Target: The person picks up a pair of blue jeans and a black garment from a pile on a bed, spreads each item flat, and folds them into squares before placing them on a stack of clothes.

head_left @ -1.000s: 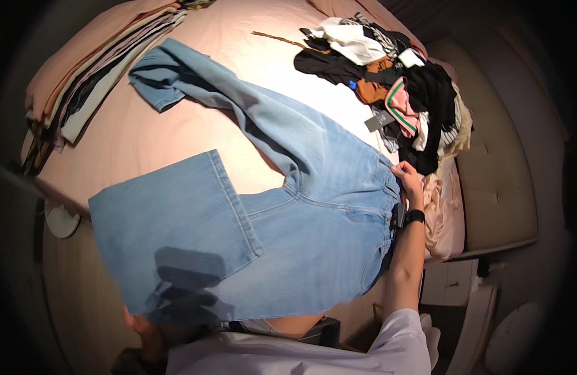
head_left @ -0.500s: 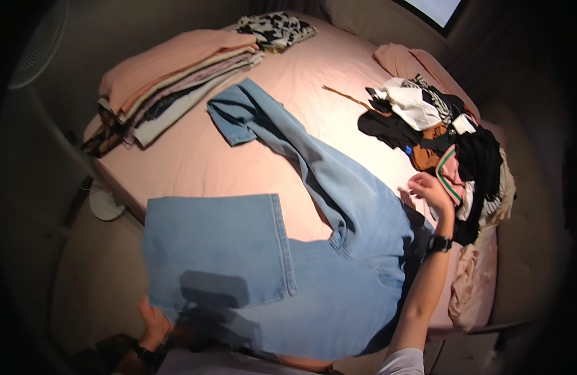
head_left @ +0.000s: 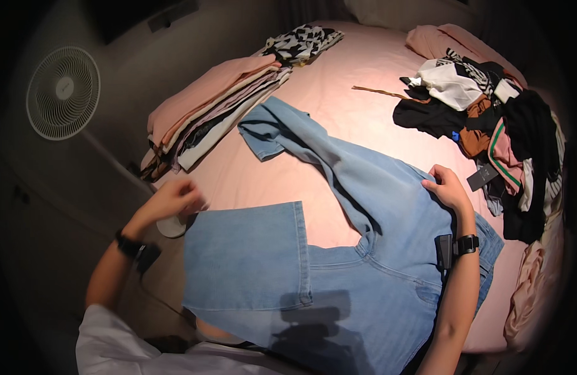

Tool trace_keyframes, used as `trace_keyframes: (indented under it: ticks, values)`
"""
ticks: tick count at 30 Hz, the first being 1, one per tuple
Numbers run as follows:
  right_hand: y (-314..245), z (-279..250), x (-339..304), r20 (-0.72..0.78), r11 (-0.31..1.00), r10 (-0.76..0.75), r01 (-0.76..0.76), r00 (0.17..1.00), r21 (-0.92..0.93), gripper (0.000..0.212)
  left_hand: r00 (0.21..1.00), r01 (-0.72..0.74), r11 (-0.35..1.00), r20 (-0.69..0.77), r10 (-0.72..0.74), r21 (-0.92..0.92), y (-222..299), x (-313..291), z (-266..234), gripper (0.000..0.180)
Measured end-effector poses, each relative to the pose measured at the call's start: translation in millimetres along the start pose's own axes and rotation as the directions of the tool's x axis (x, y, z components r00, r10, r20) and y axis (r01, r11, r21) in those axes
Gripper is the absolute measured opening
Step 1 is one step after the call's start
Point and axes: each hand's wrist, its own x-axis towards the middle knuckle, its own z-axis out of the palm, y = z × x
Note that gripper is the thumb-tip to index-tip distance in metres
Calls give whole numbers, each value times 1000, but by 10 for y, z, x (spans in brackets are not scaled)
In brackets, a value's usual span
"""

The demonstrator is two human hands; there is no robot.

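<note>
Light blue jeans (head_left: 388, 206) lie spread over the near part of the bed and toward my body. One leg reaches away from me; the other leg's wide hem (head_left: 248, 256) is folded across at the left. My left hand (head_left: 176, 199) hovers beside the upper left corner of that folded leg, fingers loosely bent and slightly blurred, with nothing visible in them. At the jeans' right edge, my right hand (head_left: 449, 187) pinches the denim between thumb and fingers. The waist part (head_left: 488, 262) shows beyond my right forearm.
A stack of folded clothes (head_left: 213, 112) lies at the far left, with a black-and-white patterned cloth (head_left: 304, 44) behind it. Loose clothes (head_left: 482, 125) are heaped at the right, a dark tag (head_left: 482, 178) near them. A white fan (head_left: 63, 94) stands left of the bed.
My left hand has risen from the jeans' near left edge to the folded leg's far corner. My right hand has come onto the denim edge. The view has turned left, showing more of the fan.
</note>
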Motion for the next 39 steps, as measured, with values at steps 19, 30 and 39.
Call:
trace_keyframes:
  ticks: [19,30,39]
  values:
    - [80,36,54,13,993,-55,54,998,102,26,494,-412,700,-502,710,583,1138,1179,-180,22]
    - [160,-16,84,-22,986,-146,147,989,81,23,414,-231,327,-212,885,916,940,-662,-553,33]
    - [161,91,112,-9,963,-182,180,983,201,25,723,-181,948,-617,310,264,286,-1287,-1461,20]
